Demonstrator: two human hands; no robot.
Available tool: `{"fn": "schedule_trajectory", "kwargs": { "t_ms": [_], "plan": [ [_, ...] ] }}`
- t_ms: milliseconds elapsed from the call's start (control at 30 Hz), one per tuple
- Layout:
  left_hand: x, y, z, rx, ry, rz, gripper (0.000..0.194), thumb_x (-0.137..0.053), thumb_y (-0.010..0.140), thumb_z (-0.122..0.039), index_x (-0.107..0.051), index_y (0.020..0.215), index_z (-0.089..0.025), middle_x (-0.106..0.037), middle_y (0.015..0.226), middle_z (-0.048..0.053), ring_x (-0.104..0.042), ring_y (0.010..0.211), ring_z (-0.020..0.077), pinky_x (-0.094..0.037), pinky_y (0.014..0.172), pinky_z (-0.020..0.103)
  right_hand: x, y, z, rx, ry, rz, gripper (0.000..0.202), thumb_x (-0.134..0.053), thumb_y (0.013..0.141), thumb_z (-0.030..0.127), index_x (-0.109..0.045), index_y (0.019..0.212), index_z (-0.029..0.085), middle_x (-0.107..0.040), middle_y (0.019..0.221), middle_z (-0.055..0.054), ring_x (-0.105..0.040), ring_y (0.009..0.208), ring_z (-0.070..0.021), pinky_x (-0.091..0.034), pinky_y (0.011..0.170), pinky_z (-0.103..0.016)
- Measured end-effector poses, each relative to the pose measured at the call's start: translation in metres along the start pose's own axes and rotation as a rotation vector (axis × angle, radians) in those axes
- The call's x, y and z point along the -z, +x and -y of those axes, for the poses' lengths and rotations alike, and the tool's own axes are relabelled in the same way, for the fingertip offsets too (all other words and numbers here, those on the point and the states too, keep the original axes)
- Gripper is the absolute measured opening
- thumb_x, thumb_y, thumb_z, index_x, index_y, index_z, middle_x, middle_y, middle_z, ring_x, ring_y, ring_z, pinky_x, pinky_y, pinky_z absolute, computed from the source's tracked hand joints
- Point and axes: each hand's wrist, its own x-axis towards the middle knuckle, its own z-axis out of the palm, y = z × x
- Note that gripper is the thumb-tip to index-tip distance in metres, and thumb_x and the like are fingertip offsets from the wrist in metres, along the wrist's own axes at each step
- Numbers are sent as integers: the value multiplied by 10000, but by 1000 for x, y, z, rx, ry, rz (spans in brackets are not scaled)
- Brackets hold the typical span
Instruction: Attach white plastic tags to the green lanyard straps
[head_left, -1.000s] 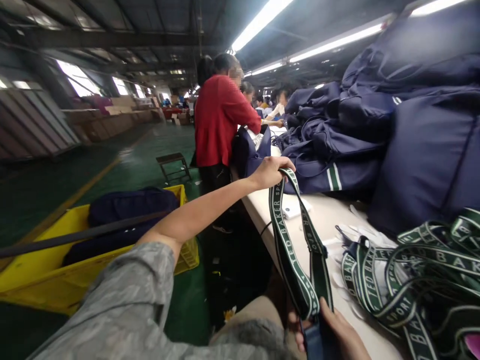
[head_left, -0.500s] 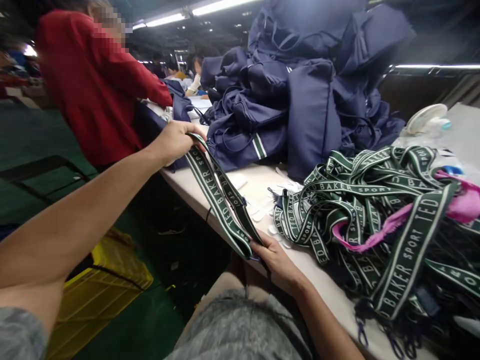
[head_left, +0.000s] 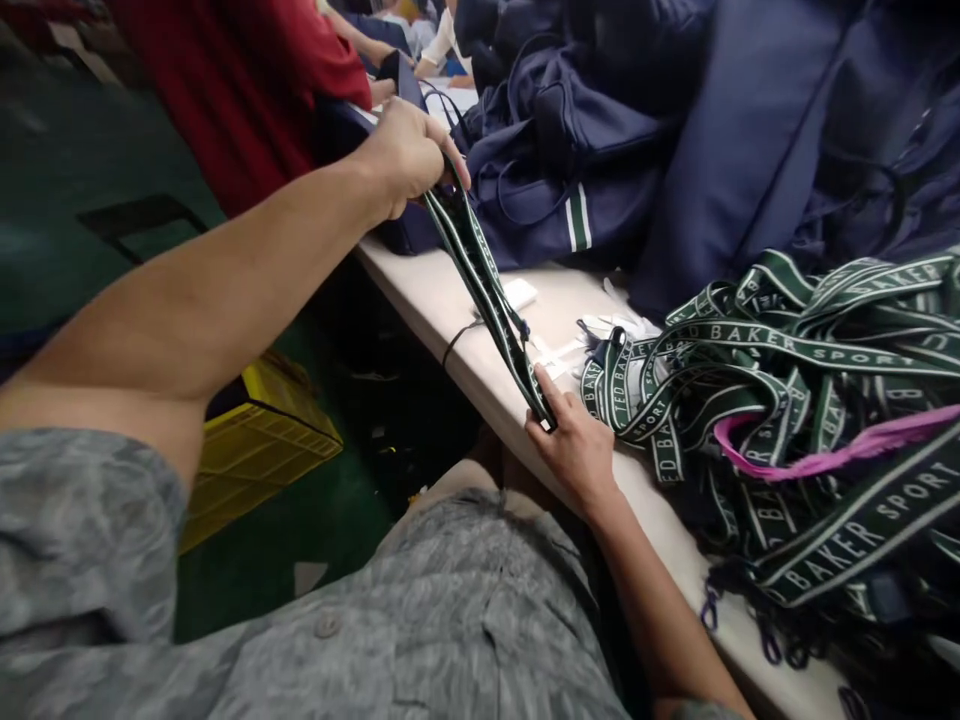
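Note:
A green webbing strap point(head_left: 480, 268) with white edges is stretched in a folded loop between my two hands, over the table's front edge. My left hand point(head_left: 412, 150) is closed on its far upper end, with the fingers bent over the fold. At the near lower end, my right hand point(head_left: 574, 440) grips the strap between thumb and fingers. A small dark slider sits partway along the strap. Just right of my right hand lies a tangled heap of matching lettered straps point(head_left: 720, 335), crossed by a pink strip point(head_left: 832, 458).
Navy bags point(head_left: 570, 140) are piled along the back of the white table point(head_left: 405, 285). A person in a red top point(head_left: 247, 90) stands at the far left. A yellow crate point(head_left: 262, 450) is on the green floor, and dark metal hooks hang by the heap.
My view has tilted down. My left hand has risen with the strap's far end, and the loop's two sides have come closer together. My right hand still holds the near end.

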Motion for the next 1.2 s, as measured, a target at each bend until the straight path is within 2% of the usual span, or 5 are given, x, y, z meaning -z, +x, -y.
{"fn": "schedule_trajectory", "kwargs": {
  "t_ms": [433,800,1000,1100,1200],
  "plan": [
    [27,-39,62,352,-175,386,265,-706,565,-46,-785,811,-106,-729,679,60,-647,671,194,-526,795,337,-8,-16,-49,104,290,-117,358,-402,908,102,-599,1206,103,-651,1028,-124,-612,966,-254,-486,859,-361],
    [-65,-204,154,595,-699,639,349,-748,646,-211,-782,992,-181,-766,1027,132,-714,945,270,-555,862,321,43,-21,-65,42,446,-434,387,-473,921,51,-663,1228,191,-603,836,-49,-579,725,-163,-473,680,-285],
    [-101,-243,99,258,-687,619,749,-887,629,-239,-617,1327,-275,-563,1430,99,-426,1398,297,-246,1211,422,60,-14,-41,120,469,-399,389,-481,914,58,-662,1235,182,-576,789,-41,-537,674,-152,-456,627,-286],
    [-123,-253,57,178,-725,523,1038,-931,556,-198,-446,1469,-293,-532,1458,101,-447,1378,316,-295,1194,423,61,-11,-28,150,489,-398,372,-482,916,91,-663,1231,172,-578,789,-48,-548,674,-156,-467,626,-292],
    [-146,-263,34,213,-797,297,826,-892,643,-249,-541,1391,-262,-629,1339,101,-572,1249,306,-422,1093,358,65,-11,-22,151,481,-429,369,-479,924,111,-666,1234,179,-589,784,-53,-566,684,-161,-477,629,-290]
  ]
}}
